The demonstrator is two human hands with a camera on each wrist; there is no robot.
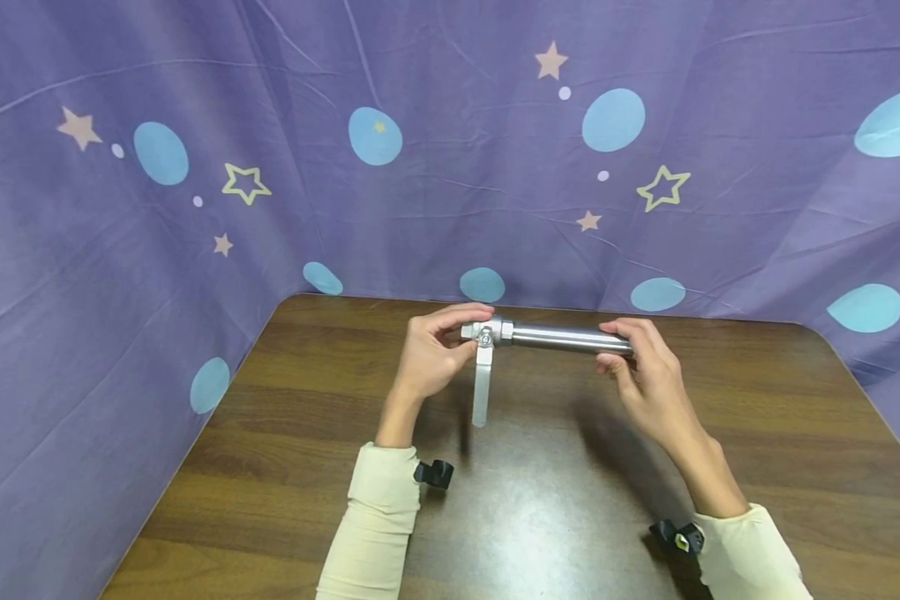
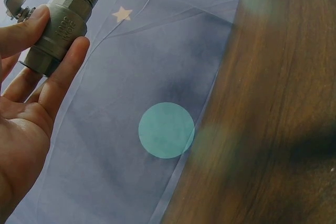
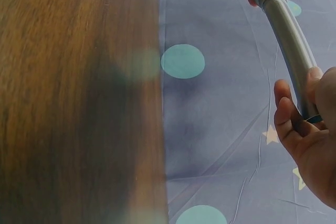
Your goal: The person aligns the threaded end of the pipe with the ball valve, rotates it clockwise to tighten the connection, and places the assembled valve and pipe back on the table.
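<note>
A metal ball valve (image 1: 497, 330) is joined at its right end to a shiny steel pipe (image 1: 562, 337); both are held level above the table. The valve's flat lever handle (image 1: 482, 387) points toward me, square to the pipe. My left hand (image 1: 435, 354) grips the valve body at its free left end between thumb and fingers. Around the pipe's far right end, my right hand (image 1: 651, 379) pinches with thumb and fingers. In the left wrist view, raised lettering shows on the valve body (image 2: 63, 27). The right wrist view shows the pipe (image 3: 289, 38) running between both hands.
Below the hands lies a brown wood-grain table (image 1: 285, 467) with rounded far corners. A purple curtain (image 1: 450, 200) with stars and blue ovals hangs behind it and along the left side. Black wrist mounts (image 1: 435, 474) sit by both cream sleeves (image 1: 371, 517).
</note>
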